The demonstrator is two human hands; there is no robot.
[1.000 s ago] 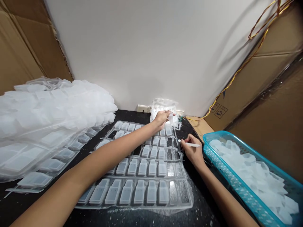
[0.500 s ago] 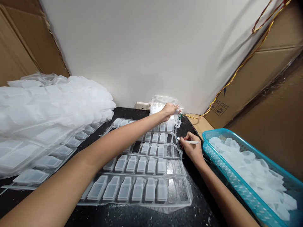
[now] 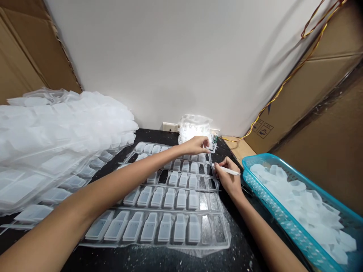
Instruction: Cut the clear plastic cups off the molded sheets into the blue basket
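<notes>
A translucent plastic sheet of moulded lidded pieces point(image 3: 170, 198) lies on the black speckled surface, with vacant slots down its right side. My left hand point(image 3: 198, 145) is over the far right part of the sheet, fingers curled and tips pinched close to its pieces. What those fingertips hold, if anything, is too small to make out. By the sheet's right edge, my right hand point(image 3: 230, 177) is closed around a slim white pen-shaped tool point(image 3: 231, 171). Its tip points left at the frame of the sheet.
Tall layers of similar sheets point(image 3: 56, 128) are piled on the left. On the right, a teal basket point(image 3: 283, 200) contains loose translucent pieces point(image 3: 303, 207). A bright white bundle point(image 3: 193, 126) stands by the wall. Yellow-red wire point(image 3: 279, 94) runs along cardboard point(image 3: 317, 90).
My left hand has come down and slightly left, from holding up a translucent piece to the sheet's far right rows. My right hand stays nearly in place with the tool.
</notes>
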